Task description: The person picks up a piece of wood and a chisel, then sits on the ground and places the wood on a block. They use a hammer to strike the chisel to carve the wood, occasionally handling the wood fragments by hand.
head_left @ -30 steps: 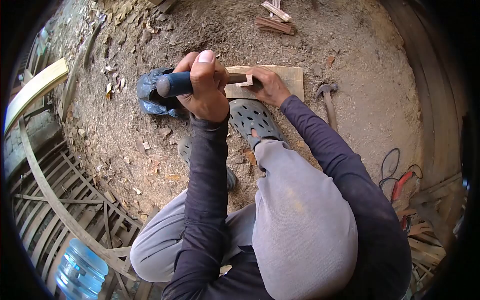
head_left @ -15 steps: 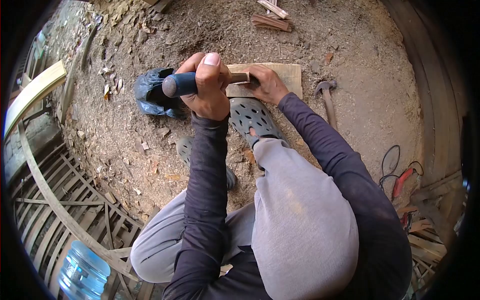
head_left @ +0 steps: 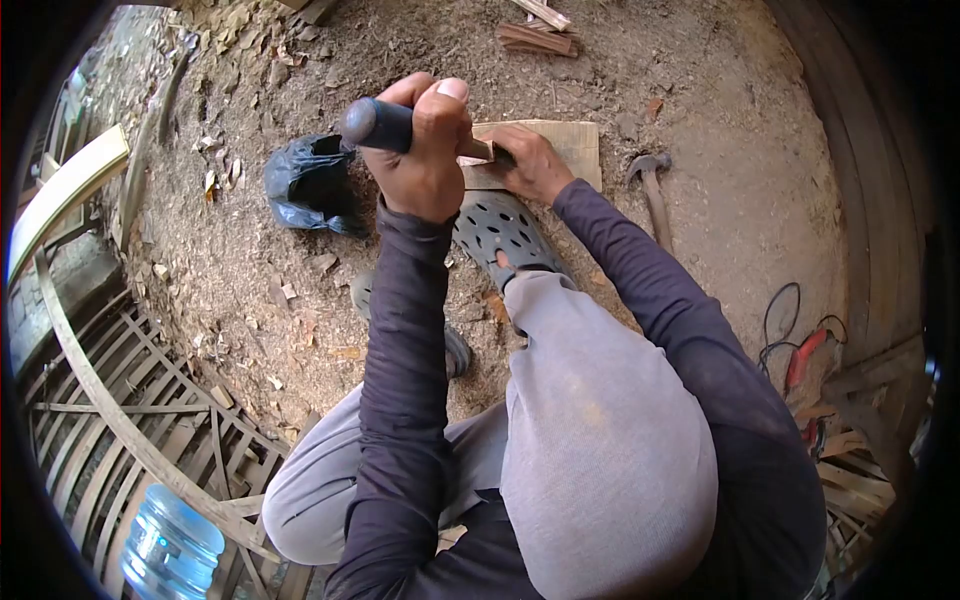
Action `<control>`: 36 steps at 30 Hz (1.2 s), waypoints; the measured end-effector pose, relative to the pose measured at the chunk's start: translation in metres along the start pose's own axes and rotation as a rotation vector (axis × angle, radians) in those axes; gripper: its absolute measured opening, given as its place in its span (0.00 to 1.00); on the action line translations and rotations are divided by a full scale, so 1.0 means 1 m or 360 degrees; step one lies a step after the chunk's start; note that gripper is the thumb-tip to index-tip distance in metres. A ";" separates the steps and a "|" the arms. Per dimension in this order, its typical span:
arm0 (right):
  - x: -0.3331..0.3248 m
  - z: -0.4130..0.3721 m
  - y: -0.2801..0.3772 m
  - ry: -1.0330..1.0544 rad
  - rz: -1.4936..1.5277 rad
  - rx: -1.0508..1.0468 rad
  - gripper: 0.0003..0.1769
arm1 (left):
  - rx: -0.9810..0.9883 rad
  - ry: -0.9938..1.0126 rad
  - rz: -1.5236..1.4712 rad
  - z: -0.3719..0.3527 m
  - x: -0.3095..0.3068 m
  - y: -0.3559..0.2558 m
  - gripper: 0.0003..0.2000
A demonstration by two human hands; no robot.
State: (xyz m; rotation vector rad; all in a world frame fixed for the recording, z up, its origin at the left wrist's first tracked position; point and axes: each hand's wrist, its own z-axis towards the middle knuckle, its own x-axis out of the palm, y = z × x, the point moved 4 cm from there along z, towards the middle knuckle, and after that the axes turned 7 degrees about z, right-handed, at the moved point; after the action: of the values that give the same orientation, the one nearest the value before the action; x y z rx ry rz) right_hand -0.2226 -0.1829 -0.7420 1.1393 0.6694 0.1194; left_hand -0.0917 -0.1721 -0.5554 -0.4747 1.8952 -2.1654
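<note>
The left hand (head_left: 425, 165) is in the upper middle of the frame, and its fingers are closed around the handle of a tool (head_left: 388, 125) with a blue end. Compared with half a second before, this fist and the blue end are higher in the frame, and the tool slopes more down to the right. I judge that only the angle of the work is changed, because the far part of the tool is at nearly the same place, beside the right hand (head_left: 535, 165).

The right hand is low over the board (head_left: 578, 150), with bent fingers near a small pale piece (head_left: 478, 159), which seems to be wood. If these fingers grip it, or only press, I cannot tell. The hands are near each other but apart.

The board lies flat on the ground in the upper middle, just beyond a grey shoe (head_left: 500, 232). A hammer (head_left: 655, 205) lies to its right, and a dark plastic bag (head_left: 290, 185) is to its left.
</note>
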 end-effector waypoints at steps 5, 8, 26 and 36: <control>0.000 0.000 -0.001 0.0004 -0.0003 0.0012 0.12 | -0.0083 0.0074 -0.0135 0.005 -0.010 0.005 0.11; 0.000 -0.001 -0.002 -0.0032 -0.0013 -0.0010 0.12 | -0.0100 -0.0042 -0.0126 -0.007 -0.014 0.007 0.11; -0.102 -0.096 0.020 -0.0300 -0.0542 0.0491 0.26 | 0.0253 -0.0090 0.0153 -0.013 -0.001 0.022 0.19; -0.127 -0.216 -0.007 -0.0531 -0.1005 0.0964 0.27 | 0.0094 -0.0156 -0.0191 -0.019 -0.003 0.008 0.17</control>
State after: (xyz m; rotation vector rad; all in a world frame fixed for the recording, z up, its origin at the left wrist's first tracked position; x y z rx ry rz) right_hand -0.4444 -0.0665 -0.7470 1.4197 0.7551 -0.8432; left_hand -0.0967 -0.1552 -0.5661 -0.6861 1.7884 -2.2209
